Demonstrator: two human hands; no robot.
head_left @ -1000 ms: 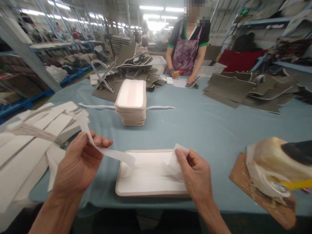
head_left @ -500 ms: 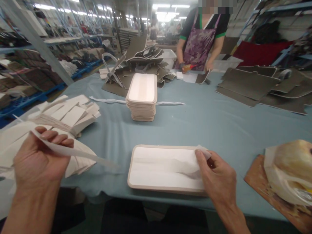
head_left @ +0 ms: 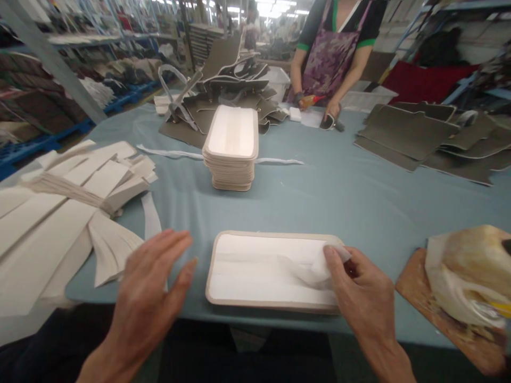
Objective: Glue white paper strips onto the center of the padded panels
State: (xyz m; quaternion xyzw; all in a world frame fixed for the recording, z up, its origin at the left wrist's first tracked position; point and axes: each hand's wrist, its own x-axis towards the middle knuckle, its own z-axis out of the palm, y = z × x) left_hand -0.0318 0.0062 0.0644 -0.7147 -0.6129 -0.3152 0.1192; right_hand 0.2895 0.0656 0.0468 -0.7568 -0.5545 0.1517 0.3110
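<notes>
In front of me lies a rectangular white panel with rounded corners and a beige rim (head_left: 255, 271), seemingly on others like it. At its right end my right hand (head_left: 363, 295) pinches a thin, translucent white strip (head_left: 315, 268) between thumb and fingers. Part of that strip lies loosely curled over the panel. My left hand (head_left: 154, 284) is off the panel's left side, fingers stretched out, nothing visible in them. Just beyond it a narrow white strip (head_left: 150, 213) is seen, its lower end hidden by the hand.
Further back stands a tall stack of beige-rimmed panels (head_left: 232, 138). Cream strips (head_left: 75, 202) pile up at left. Dark grey-brown pieces (head_left: 411, 133) lie at right and back. A stained whitish container (head_left: 463, 271) sits on a brown board (head_left: 415, 282). A co-worker (head_left: 331, 58) handles pieces opposite.
My left hand has let go of the narrow strip, opened and moved right towards the panel. My right hand keeps its pinch, nearly in place. The view has tilted down slightly.
</notes>
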